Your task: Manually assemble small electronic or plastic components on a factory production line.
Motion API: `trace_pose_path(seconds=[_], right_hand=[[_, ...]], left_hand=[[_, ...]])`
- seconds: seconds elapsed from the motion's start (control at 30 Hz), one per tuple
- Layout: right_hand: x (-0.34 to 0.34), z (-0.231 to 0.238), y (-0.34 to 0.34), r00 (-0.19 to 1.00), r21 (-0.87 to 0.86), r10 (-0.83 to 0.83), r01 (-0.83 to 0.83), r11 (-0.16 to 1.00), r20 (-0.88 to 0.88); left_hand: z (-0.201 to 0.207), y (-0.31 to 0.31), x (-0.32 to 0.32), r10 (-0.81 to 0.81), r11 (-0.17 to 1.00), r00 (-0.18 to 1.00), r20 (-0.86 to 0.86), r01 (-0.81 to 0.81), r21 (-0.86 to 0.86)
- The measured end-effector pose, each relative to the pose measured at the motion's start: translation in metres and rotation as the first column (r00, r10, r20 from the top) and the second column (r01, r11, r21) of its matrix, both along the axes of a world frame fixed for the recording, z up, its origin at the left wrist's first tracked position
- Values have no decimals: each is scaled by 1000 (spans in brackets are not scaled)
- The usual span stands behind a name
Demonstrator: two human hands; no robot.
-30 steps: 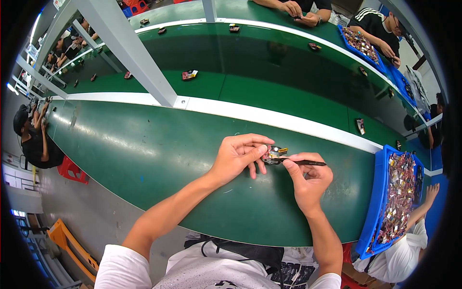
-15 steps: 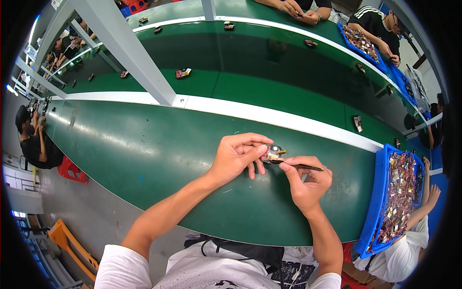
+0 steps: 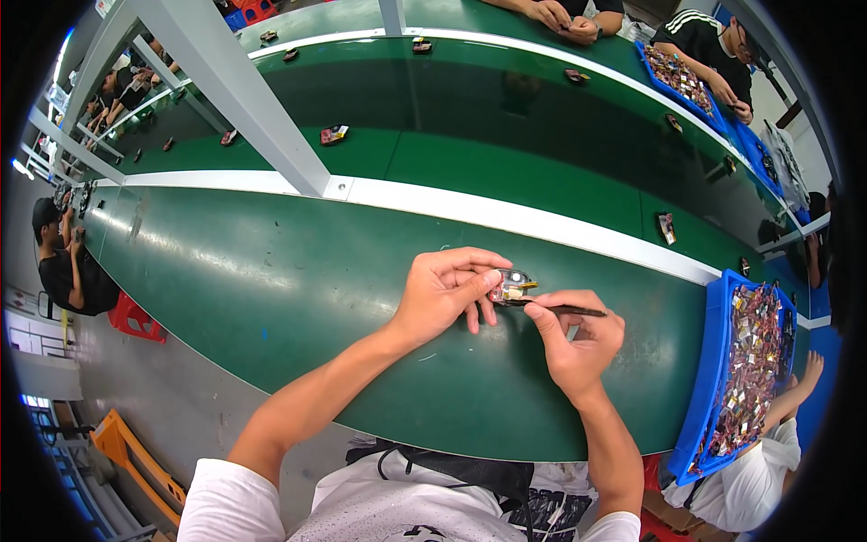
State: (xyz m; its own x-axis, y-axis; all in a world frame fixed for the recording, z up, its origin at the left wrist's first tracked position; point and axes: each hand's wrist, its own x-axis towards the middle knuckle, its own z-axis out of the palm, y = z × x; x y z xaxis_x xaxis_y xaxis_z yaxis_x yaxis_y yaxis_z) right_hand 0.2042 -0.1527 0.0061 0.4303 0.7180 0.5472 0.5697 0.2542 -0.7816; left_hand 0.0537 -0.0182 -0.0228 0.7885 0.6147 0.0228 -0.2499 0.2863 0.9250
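Observation:
Above the green bench [image 3: 343, 262] my left hand [image 3: 444, 291] grips a small open electronic device [image 3: 511, 287] between thumb and fingers. It has a dark casing with red, white and yellow parts inside. Pinched in my right hand [image 3: 578, 343] is a slim black tool [image 3: 582, 312] that looks like tweezers. Its tip reaches the lower edge of the device, but what it touches there is too small to tell.
To the right stands a blue tray [image 3: 713, 379] heaped with small wired parts. Beyond a white rail [image 3: 506, 222], a green conveyor belt carries spaced-out devices [image 3: 334, 135]. A grey post [image 3: 244, 99] rises at the left. Several co-workers sit around; one arm [image 3: 787, 402] is beside the tray.
Devices on the belt have shifted slightly to the left. A co-worker's hand by the right tray has moved. My hands, the device and the black tool have barely moved.

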Motion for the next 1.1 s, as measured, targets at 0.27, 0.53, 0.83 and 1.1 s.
trace_pose_path(seconds=[0.27,0.53,0.83,1.1], right_hand=[[-1,-2,2,982,-24,-7,2,1000,-191],[-3,-3,4,1000,3,27,-27,1000,15],[-3,0,5,994,9,47,-48,999,103],[-5,0,5,964,-6,75,-76,997,256]], left_hand=[[1,4,-1,32,999,999,-16,-32,21],[0,4,-3,22,1000,1000,-15,-22,-1],[4,4,-3,-25,1000,999,-35,25,7],[11,4,-4,-70,995,979,-192,83,62]])
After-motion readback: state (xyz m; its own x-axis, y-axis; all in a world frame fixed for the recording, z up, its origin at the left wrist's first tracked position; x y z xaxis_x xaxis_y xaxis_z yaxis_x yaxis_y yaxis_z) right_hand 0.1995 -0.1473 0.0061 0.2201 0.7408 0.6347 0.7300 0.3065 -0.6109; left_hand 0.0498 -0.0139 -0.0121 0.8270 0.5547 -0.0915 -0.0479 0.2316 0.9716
